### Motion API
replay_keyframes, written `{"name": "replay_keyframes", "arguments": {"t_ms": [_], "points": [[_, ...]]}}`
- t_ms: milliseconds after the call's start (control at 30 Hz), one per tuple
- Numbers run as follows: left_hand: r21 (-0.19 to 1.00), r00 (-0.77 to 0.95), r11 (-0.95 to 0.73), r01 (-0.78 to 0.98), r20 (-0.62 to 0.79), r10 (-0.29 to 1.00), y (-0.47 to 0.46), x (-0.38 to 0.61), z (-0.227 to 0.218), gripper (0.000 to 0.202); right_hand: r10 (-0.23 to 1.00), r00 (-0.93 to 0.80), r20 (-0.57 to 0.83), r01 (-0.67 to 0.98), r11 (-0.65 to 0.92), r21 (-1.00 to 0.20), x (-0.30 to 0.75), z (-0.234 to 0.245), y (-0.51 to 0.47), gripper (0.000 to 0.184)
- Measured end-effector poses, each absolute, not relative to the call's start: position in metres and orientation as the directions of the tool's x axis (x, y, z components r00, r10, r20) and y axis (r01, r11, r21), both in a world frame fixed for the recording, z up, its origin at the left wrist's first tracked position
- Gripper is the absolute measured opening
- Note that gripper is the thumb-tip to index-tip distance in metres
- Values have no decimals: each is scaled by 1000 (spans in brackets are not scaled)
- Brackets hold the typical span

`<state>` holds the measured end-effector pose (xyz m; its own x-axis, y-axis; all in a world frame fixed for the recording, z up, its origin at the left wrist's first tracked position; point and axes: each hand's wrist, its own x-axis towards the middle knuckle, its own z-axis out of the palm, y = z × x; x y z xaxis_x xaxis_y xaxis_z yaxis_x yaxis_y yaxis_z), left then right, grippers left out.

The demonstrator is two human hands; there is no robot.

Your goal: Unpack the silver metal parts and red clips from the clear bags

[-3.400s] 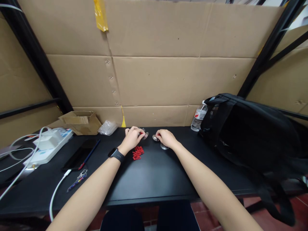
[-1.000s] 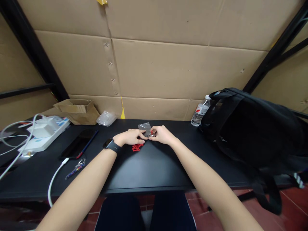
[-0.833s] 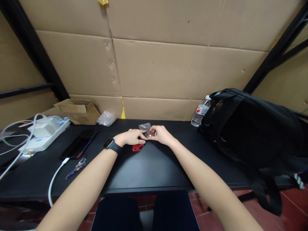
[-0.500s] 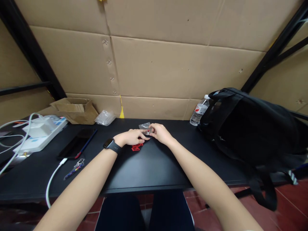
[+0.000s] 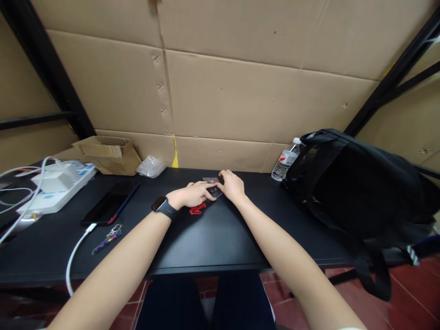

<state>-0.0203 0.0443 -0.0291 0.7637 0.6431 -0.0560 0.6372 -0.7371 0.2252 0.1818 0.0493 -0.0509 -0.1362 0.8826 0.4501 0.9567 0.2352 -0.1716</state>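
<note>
A small clear plastic bag with something reddish inside lies on the black table between my two hands. My left hand, with a dark watch on its wrist, rests on the bag's left part; its index finger and thumb are stretched out and apart. From the right, my right hand has its bent fingers and thumb at the bag's right edge, gripping it. The exact contact of those fingertips is hard to see. A bunched red cord lies just under my left hand, partly hidden by it.
On the left are a power strip with cables, a phone, a keychain, an open cardboard box and clear plastic bags. A water bottle and a black backpack stand right. Cardboard walls the back.
The bag has gone from being lifted in my right fingers to lying flatter on the table. My left index finger now reaches further over it. The view has shifted slightly.
</note>
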Motion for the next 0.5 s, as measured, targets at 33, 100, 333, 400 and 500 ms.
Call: {"name": "replay_keyframes", "arguments": {"t_ms": [33, 100, 333, 400, 500], "points": [[224, 760, -739, 636, -19, 649, 46, -20, -31, 52, 886, -137, 444, 955, 238, -179, 182, -51, 50, 23], [221, 755, -753, 620, 93, 649, 49, -19, -32, 53, 889, -182, 421, 933, 292, -211, 183, -51, 51, 21], [289, 653, -767, 574, 404, 641, 54, -23, -30, 50, 816, -386, 430, 713, 559, -423, 208, -43, 56, 18], [279, 633, -745, 606, 398, 664, 54, -23, -32, 45, 797, -427, 427, 686, 593, -421, 216, -43, 55, 32], [254, 617, -719, 647, 381, 689, 54, -20, -36, 30, 806, -443, 392, 706, 583, -401, 224, -44, 55, 55]]}}
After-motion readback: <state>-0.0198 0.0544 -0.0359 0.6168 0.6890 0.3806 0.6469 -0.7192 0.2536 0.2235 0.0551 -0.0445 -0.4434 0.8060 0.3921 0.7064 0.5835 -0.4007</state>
